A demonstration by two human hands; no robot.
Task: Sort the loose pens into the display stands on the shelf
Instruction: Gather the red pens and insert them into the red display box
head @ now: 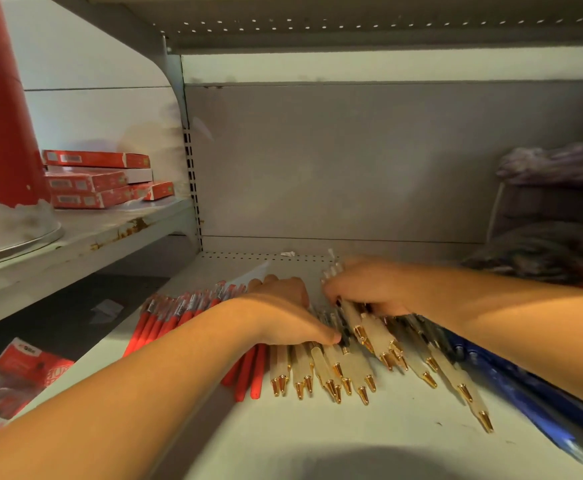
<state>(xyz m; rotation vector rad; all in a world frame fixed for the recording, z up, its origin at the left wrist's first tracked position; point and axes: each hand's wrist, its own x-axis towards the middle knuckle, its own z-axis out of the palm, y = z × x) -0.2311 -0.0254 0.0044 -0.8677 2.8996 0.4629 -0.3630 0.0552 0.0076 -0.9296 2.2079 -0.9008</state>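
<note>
Pens spread in a row across the white shelf (pixel 317 441), sorted by colour. Red pens (pixel 165 317) at the left, lying side by side, partly under the left forearm. Cream pens with gold tips (pixel 338 372) in the middle, tips pointing toward the camera. Blue pens (pixel 525 407) at the right edge, angled along the shelf under the right forearm. Left hand (pixel 283 313) palm down, fingers spread flat, pressing on the boundary between red and cream pens, thumb touching the cream ones. Right hand (pixel 369 289) curled closed around a bunch of cream pens, clear clip ends poking out above the knuckles, gold tips fanning out below. Stacked red boxes (pixel 92 181) on the neighbouring shelf at the left, beside a large red container (pixel 2 116). Dark bundled items at the far right, too blurred to identify. Red packets (pixel 16 375) lower left, below shelf level.
</note>
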